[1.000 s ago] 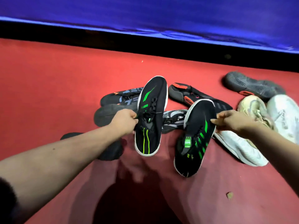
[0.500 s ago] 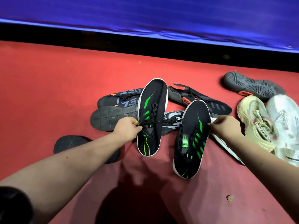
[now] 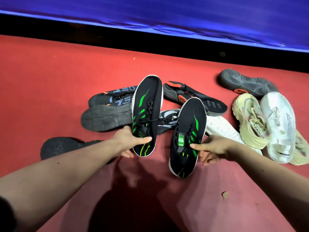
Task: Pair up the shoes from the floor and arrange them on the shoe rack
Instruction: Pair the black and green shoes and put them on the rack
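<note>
I hold a matching pair of black shoes with green stripes above the red floor. My left hand (image 3: 129, 141) grips the left black-green shoe (image 3: 148, 104) near its heel, thumb across the top. My right hand (image 3: 212, 148) grips the right black-green shoe (image 3: 190, 124) at its side, thumb on the upper. Both shoes point away from me, toes up. Behind them lies a pile of other shoes: a black-blue shoe (image 3: 115, 97), a dark upturned sole (image 3: 105, 119), a black-orange shoe (image 3: 192, 96) and a grey-white shoe (image 3: 168, 118). No shoe rack is in view.
Right of the pile lie a white shoe (image 3: 224, 129), a beige sneaker (image 3: 249, 121), a clear-white sole (image 3: 280, 124) and a grey-orange upturned shoe (image 3: 245, 82). A black shoe (image 3: 61, 146) sits under my left arm. A blue sheet (image 3: 167, 15) runs along the back. A small scrap (image 3: 224, 195) lies on the carpet (image 3: 50, 81).
Both hands have shifted their hold from pinching the shoes' edges to gripping them with thumbs over the uppers. The two shoes now hang closer to me and more parallel.
</note>
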The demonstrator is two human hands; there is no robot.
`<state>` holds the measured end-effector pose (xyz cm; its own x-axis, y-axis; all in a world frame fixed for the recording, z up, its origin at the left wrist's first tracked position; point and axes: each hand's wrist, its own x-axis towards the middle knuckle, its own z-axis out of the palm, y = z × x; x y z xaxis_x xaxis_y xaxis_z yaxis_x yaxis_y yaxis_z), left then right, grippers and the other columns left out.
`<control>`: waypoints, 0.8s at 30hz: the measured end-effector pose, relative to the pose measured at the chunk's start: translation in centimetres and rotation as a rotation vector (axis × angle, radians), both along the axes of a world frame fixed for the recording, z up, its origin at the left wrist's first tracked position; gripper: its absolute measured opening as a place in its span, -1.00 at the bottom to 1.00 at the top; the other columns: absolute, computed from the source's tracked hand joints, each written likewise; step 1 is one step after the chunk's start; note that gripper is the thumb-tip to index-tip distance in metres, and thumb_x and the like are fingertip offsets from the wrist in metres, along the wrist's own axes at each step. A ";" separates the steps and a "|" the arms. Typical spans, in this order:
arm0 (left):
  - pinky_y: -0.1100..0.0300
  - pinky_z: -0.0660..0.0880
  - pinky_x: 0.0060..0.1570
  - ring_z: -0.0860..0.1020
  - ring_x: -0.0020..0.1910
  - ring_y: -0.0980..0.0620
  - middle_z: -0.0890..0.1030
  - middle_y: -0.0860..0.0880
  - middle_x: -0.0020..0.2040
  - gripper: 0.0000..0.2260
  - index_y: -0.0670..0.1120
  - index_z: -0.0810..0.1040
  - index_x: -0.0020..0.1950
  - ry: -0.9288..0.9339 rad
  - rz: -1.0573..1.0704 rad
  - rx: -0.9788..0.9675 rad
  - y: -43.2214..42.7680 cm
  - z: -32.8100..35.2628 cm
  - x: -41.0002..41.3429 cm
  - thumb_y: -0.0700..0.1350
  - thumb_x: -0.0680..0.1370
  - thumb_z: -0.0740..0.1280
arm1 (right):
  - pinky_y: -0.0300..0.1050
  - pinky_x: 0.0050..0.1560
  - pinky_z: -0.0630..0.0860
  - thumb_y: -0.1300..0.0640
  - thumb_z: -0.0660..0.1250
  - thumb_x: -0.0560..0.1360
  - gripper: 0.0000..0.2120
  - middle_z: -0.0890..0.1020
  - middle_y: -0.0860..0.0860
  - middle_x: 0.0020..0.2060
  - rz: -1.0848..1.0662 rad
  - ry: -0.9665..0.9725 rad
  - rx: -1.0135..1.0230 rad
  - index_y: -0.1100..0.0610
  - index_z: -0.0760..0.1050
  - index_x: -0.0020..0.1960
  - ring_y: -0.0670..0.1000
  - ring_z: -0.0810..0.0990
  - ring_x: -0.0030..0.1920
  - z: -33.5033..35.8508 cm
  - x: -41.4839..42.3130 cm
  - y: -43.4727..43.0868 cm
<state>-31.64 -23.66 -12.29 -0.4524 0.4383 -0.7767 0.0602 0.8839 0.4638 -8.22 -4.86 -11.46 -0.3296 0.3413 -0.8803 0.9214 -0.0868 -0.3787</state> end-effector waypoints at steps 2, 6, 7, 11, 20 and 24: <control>0.06 0.62 -0.41 0.67 -0.39 -0.15 0.55 -0.13 0.09 -0.21 -0.10 0.30 0.17 0.043 0.011 -0.031 0.1 -0.3 0.7 0.29 0.17 0.53 | -0.24 -0.37 0.53 -0.18 0.43 0.37 -0.55 0.67 0.17 -0.31 0.057 -0.004 -0.017 0.24 0.53 -0.20 0.07 0.67 -0.35 0.1 0.0 -0.6; -0.05 0.63 -0.36 0.66 -0.39 -0.16 0.56 -0.14 0.00 -0.20 -0.12 0.25 0.10 0.151 -0.030 -0.052 0.1 -0.5 1.6 0.28 0.13 0.55 | -0.30 -0.54 0.43 -0.16 0.49 0.32 -0.60 0.55 0.12 -0.37 -0.004 -0.005 0.071 0.15 0.47 -0.27 0.09 0.57 -0.40 -0.3 -0.3 -2.1; -0.04 0.63 -0.37 0.66 -0.39 -0.16 0.58 -0.13 -0.05 -0.19 -0.12 0.24 0.07 0.186 -0.060 -0.053 -0.1 -0.7 1.8 0.29 0.12 0.55 | -0.33 -0.58 0.37 -0.18 0.51 0.29 -0.59 0.52 0.12 -0.38 -0.009 -0.011 0.099 0.14 0.46 -0.26 0.09 0.53 -0.43 -0.5 -0.3 -2.7; 0.04 0.60 -0.30 0.66 -0.23 -0.17 0.62 -0.14 -0.13 -0.12 -0.09 0.19 0.02 0.315 -0.161 -0.036 -0.5 -1.7 2.5 0.42 0.01 0.49 | -0.25 -0.52 0.46 -0.25 0.56 0.16 -0.47 0.59 0.01 -0.36 0.020 -0.034 0.229 -0.02 0.42 -0.06 -0.05 0.52 -0.50 -1.9 -0.2 -5.0; -0.02 0.60 -0.41 0.61 -0.44 -0.12 0.64 -0.16 -0.30 -0.22 -0.10 0.22 0.06 0.277 -0.157 -0.035 -0.6 -1.6 2.1 0.32 0.13 0.52 | -0.30 -0.63 0.34 -0.35 0.55 -0.04 -0.16 0.61 0.04 -0.23 -0.117 0.003 0.313 0.06 0.46 0.11 -0.06 0.49 -0.54 -4.4 0.1 -5.4; 0.08 0.56 -0.29 0.65 -0.21 -0.18 0.64 -0.17 -0.13 -0.13 -0.09 0.23 0.09 0.297 -0.173 -0.027 -0.8 -2.4 1.8 0.40 0.05 0.48 | -0.14 -0.31 0.51 -0.29 0.43 0.29 -0.50 0.59 0.06 -0.27 -0.082 -0.007 0.438 0.07 0.51 0.00 0.08 0.53 -0.33 -4.8 0.1 -4.7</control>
